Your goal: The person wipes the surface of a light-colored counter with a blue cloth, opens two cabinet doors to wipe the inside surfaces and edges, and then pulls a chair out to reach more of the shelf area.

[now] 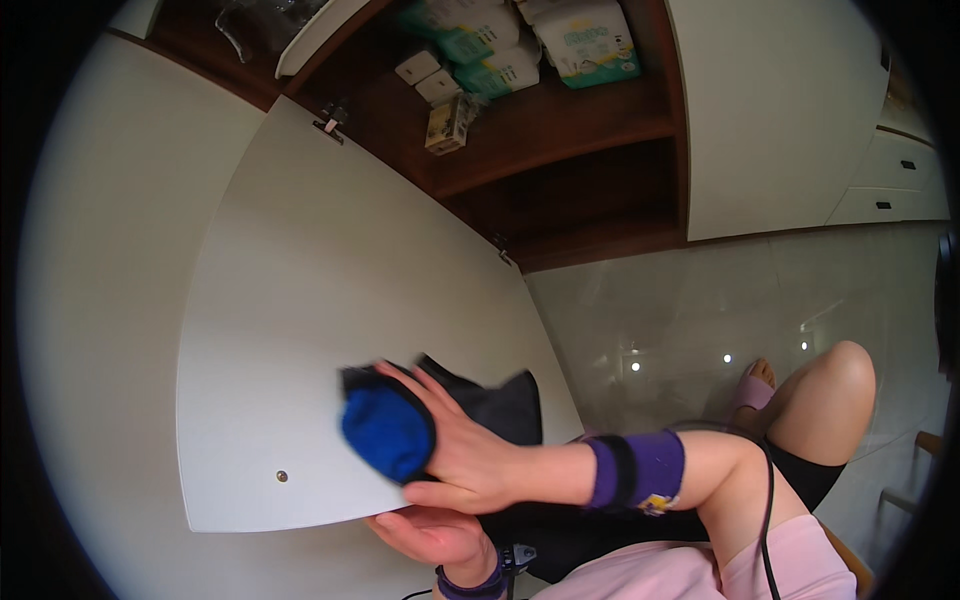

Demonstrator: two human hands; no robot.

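Observation:
My right hand [460, 450] presses a blue cleaning cloth [388, 432] with black edging against the white cabinet door [330, 300]. Its fingers lie bent over the cloth, and a dark grey flap [505, 405] of fabric hangs out on the far side of the hand. Below it, my left hand [435, 537] holds the door's near edge, palm turned up, with part of its fingers hidden by the door. Both my wrists wear purple bands. The cloth and fingertips are a little blurred.
Behind the swung-out door is a brown cabinet [560, 150] with white-and-green packages [590, 45] and a small box [447, 125] on its shelf. A small round knob fitting [282, 477] sits on the door. My bent knee [835, 385] is at the right, over a glossy tiled floor [690, 300].

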